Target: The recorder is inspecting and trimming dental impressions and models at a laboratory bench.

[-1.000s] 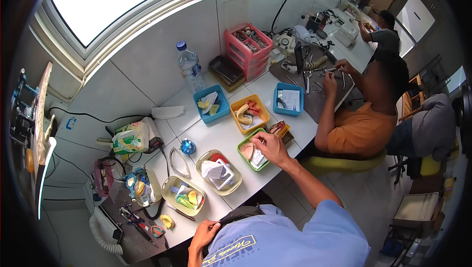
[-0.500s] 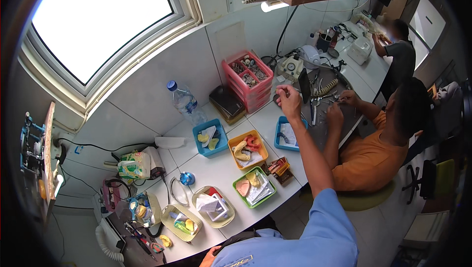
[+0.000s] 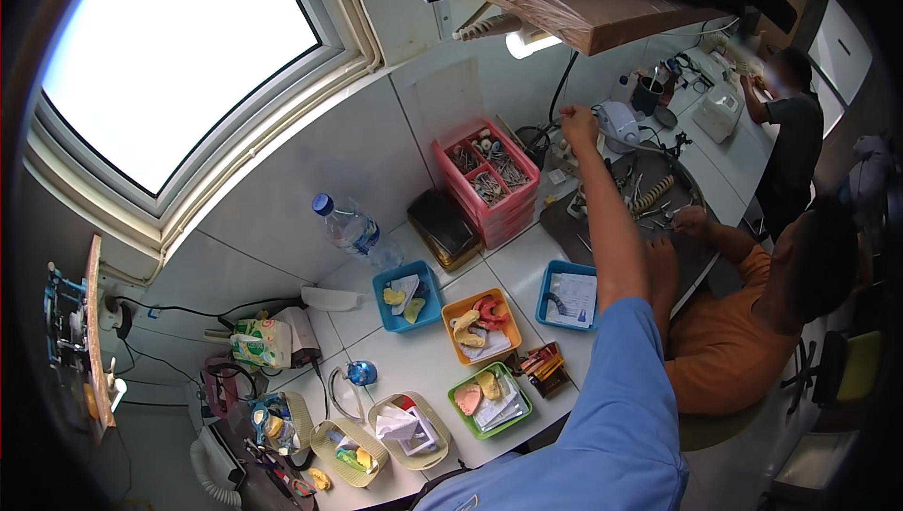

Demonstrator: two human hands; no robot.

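My right hand (image 3: 579, 125) stretches across the bench toward the wall, fingers curled together. What they hold, if anything, is hidden. Beneath and beside it are a beige control box (image 3: 564, 159), mostly covered by my arm, and a white rounded device (image 3: 619, 125). The pink drawer unit (image 3: 494, 182), its top compartments full of small metal parts, stands left of my forearm. Under the arm lies a dark work mat (image 3: 564, 220) with metal tools and a coiled beige hose (image 3: 654, 193). My left hand is out of view.
Blue (image 3: 407, 321), orange (image 3: 481, 351) and green (image 3: 489, 431) trays hold dental models and papers. Another blue tray (image 3: 568, 323) lies near my arm. A water bottle (image 3: 353, 229) stands by the wall. A co-worker in orange (image 3: 724, 351) works close at right. A wooden shelf (image 3: 602, 22) overhangs.
My right hand has moved farther toward the wall, past the drawer unit to the devices, its fingers now turned away. My left hand has left the view at the lower edge.
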